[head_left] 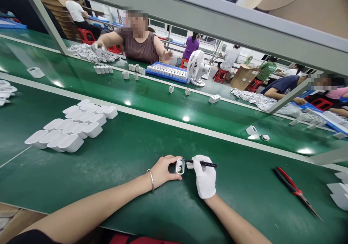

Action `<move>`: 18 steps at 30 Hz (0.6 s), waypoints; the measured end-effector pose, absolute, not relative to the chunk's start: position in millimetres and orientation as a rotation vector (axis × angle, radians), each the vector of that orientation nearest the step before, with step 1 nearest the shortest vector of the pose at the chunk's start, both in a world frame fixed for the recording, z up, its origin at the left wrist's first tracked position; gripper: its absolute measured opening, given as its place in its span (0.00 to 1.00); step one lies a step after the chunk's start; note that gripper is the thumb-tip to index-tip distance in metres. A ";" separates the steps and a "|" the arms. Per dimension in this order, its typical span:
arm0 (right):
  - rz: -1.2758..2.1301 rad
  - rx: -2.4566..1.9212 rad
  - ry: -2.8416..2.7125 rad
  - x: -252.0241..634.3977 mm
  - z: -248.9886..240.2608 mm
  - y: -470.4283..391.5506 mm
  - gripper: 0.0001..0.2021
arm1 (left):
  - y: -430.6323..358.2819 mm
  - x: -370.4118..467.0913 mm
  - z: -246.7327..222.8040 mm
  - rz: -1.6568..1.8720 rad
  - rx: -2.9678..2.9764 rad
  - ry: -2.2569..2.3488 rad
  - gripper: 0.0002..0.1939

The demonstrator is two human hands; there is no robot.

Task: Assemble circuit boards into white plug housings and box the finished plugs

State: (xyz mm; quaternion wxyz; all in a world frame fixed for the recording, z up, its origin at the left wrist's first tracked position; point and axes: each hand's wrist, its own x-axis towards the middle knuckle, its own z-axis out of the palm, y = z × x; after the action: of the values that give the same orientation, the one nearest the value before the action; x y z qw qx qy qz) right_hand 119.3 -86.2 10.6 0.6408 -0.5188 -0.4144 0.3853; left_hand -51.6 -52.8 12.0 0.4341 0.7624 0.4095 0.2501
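My bare left hand (163, 172), with a bracelet on its wrist, holds a small white oval housing (179, 166) between thumb and fingers. The housing's open end faces me and shows dark and metallic parts inside, too small to name. In a white glove, my right hand (204, 177) grips black tweezers (208, 163), whose tip reaches the upper rim of the housing. Off to the right on the green table lie needle-nose pliers (295, 189) with red and black handles.
Several white housings (69, 142) stand grouped at left. More white pieces (339, 191) lie at the right edge. Beyond the white strip, a green belt (152, 95) carries scattered units. Across it, a person (140, 46) sits by a blue tray (167, 74) and a fan (196, 66). A metal frame (174, 10) crosses overhead.
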 end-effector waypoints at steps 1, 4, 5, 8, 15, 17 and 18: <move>0.888 -1.187 -0.962 120.2 11.0 -85.4 0.10 | -52.6 -51.7 11.8 0.627 1.901 1.015 0.29; 0.901 -1.225 -1.034 122.8 12.6 -83.7 0.09 | -52.5 -51.8 11.8 0.632 1.908 1.013 0.29; 0.892 -1.241 -1.075 123.3 13.4 -83.6 0.09 | -52.7 -51.7 11.8 0.634 1.911 1.016 0.29; 0.835 -1.259 -1.253 123.7 18.2 -84.7 0.06 | -53.4 -51.5 10.0 0.645 1.926 1.018 0.29; 0.621 -1.297 -1.598 150.4 56.0 -83.4 0.06 | -50.5 -55.9 21.2 0.625 1.940 0.978 0.41; 0.482 -1.326 -1.591 161.7 66.8 -83.2 0.08 | -55.7 -59.5 41.5 0.744 1.936 0.905 0.40; 0.443 -1.352 -1.608 164.7 69.8 -83.6 0.09 | -61.5 -61.9 53.6 0.811 1.939 0.855 0.35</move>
State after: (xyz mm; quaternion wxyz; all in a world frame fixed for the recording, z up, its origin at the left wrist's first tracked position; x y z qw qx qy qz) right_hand 164.7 -83.6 69.8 0.4770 -0.5533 -0.6584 0.1812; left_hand -61.9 -61.5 53.6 0.4226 0.7745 0.3416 0.3239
